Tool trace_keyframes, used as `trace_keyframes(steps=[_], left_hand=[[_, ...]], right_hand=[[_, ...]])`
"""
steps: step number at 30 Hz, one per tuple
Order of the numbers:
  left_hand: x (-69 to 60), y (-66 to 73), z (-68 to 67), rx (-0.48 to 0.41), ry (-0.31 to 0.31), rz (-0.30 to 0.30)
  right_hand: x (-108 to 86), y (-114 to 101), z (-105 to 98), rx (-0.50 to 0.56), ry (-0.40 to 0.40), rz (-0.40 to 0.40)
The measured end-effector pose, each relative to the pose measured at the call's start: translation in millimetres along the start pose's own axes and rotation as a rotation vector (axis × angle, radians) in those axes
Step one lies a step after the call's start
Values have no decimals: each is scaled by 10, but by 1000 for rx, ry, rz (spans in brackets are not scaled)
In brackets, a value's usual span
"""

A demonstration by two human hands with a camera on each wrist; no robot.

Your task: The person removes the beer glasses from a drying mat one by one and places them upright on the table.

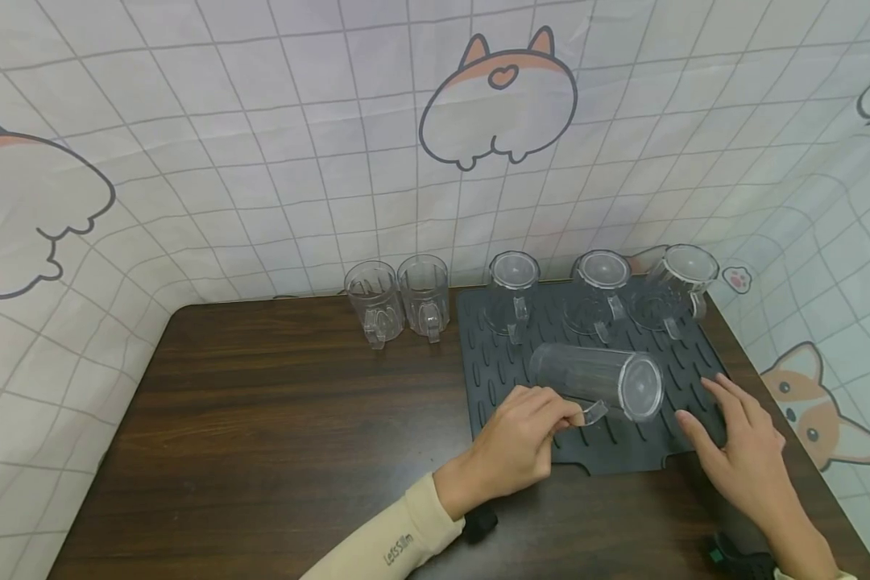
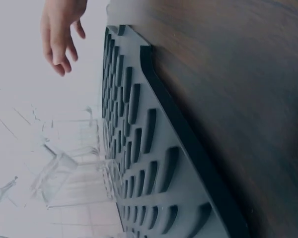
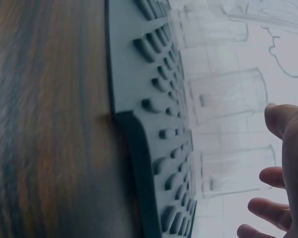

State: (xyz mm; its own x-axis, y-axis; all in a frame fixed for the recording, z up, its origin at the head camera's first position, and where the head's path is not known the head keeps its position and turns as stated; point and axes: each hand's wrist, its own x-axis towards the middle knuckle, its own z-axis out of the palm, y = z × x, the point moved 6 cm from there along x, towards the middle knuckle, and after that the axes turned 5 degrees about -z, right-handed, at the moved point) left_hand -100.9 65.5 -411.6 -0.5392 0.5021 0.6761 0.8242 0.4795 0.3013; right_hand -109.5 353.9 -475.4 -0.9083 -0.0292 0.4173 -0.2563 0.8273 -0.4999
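My left hand [image 1: 518,439] pinches the handle of a clear glass mug [image 1: 587,374], which lies sideways in the air over the dark ribbed mat [image 1: 627,451], its base toward the right. To the right of that mug, near the mat's right edge, my right hand [image 1: 754,459] holds nothing, its fingers spread. In the right wrist view, the right hand [image 3: 293,163] shows with fingers apart. The left wrist view shows the right hand [image 2: 62,34] above the mat [image 2: 154,124], with blurred glass at the lower left.
Three upside-down mugs [image 1: 515,290] [image 1: 600,292] [image 1: 674,286] stand along the mat's back edge. Two upright mugs [image 1: 374,302] [image 1: 424,296] stand side by side on the brown table [image 1: 261,419], left of the mat. A patterned wall covering [image 1: 297,161] rises behind the table.
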Motion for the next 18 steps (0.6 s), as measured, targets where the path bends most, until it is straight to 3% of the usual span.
trace_keyframes(steps=[11, 18], left_hand=[[-39, 113, -74, 255, 75, 145], [-54, 150, -131, 295, 112, 148]], right_hand=[[76, -186, -33, 91, 6, -1], [126, -338, -35, 155, 6, -25]])
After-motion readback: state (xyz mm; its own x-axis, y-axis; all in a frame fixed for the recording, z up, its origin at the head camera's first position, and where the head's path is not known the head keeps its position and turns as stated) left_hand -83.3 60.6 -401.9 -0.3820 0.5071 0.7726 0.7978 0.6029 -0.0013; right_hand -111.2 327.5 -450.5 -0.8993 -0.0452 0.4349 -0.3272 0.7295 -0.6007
